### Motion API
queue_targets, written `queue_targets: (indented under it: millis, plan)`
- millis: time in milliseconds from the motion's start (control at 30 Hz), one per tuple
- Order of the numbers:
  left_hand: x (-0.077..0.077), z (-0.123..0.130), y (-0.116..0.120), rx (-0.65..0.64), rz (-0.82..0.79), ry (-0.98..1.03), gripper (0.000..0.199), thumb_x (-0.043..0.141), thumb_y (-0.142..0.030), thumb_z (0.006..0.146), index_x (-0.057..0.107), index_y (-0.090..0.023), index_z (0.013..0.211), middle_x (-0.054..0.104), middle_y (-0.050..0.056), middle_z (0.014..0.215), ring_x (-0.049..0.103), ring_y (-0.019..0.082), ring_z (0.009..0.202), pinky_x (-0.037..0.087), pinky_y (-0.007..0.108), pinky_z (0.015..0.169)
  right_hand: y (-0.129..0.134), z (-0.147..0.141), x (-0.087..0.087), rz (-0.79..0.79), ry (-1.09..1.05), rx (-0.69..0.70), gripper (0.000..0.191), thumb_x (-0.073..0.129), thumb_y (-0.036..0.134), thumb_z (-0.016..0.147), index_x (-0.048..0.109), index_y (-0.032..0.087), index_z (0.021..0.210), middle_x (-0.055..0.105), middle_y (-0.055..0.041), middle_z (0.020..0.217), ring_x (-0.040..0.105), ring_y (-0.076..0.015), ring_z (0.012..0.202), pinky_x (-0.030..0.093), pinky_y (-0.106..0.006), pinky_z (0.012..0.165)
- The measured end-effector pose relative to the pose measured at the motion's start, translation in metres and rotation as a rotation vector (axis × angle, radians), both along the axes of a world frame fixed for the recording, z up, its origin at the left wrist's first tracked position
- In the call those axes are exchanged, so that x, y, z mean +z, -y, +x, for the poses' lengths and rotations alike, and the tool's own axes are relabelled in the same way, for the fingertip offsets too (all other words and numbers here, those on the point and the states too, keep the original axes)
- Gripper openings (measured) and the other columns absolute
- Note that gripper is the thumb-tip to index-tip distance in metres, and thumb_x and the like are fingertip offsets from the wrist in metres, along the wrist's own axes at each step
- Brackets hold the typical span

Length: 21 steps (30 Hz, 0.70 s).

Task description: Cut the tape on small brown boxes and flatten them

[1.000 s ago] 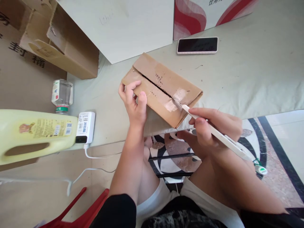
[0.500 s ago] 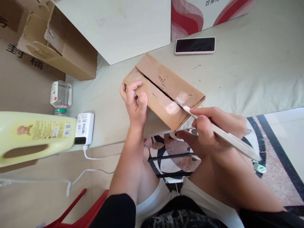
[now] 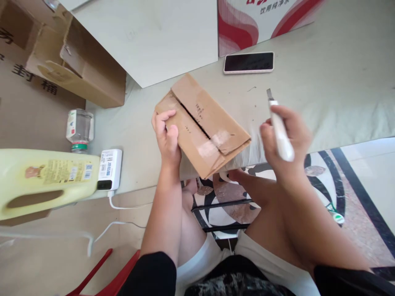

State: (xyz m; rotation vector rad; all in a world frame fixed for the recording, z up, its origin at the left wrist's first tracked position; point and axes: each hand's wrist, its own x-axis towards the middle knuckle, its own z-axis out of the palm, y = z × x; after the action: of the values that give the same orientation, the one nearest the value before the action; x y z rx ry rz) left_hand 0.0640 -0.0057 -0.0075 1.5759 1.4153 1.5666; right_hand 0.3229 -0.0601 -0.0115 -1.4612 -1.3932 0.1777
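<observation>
My left hand (image 3: 168, 137) grips the left end of a small brown cardboard box (image 3: 212, 111), with its thumb and fingers bent over the edge. The box sits tilted at the table's front edge. A dark slit runs along the seam between its flaps, and clear tape lies across the seam near the right end. Off to the right of the box, my right hand (image 3: 290, 135) is closed around a white box cutter (image 3: 281, 135). Its short metal blade sticks out and points away from me, apart from the cardboard.
A phone (image 3: 248, 63) lies behind the box, before a white box (image 3: 175, 37) and a red-and-white carton (image 3: 237, 28). On the left are a clear bottle (image 3: 80, 125), a yellow jug (image 3: 46, 181), a white plugged-in device (image 3: 110, 166) and an open cardboard carton (image 3: 95, 61).
My right hand has lifted the box cutter off the seam and swung it up to the right, blade now showing. The box has shifted slightly left and tilted in my left hand.
</observation>
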Motion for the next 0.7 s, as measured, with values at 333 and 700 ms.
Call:
queue_targets:
  millis: [333,700]
  plan:
    - [0.018,-0.012,0.0,-0.018,-0.394,0.593,0.026,0.057,-0.039,0.084,0.066,-0.022,0.102,0.069,0.007,0.125,0.06,0.027,0.129,0.053,0.038,0.105,-0.013,-0.009,-0.026,-0.44,0.288,0.064,0.052,0.046,0.011,0.08,0.07,0.024,0.124,0.05,-0.0172,0.148,0.049,-0.0419,0.136,0.041,-0.071,0.102]
    - [0.017,-0.048,0.0,-0.162,-0.538,0.711,0.041,0.054,-0.057,0.081,0.067,-0.019,0.09,0.074,0.014,0.097,0.067,0.035,0.12,0.056,0.048,0.101,-0.005,-0.014,-0.01,-0.204,-0.129,0.442,0.031,0.049,0.021,0.085,0.074,0.024,0.102,0.066,-0.0086,0.13,0.059,-0.0282,0.13,0.046,-0.053,0.114]
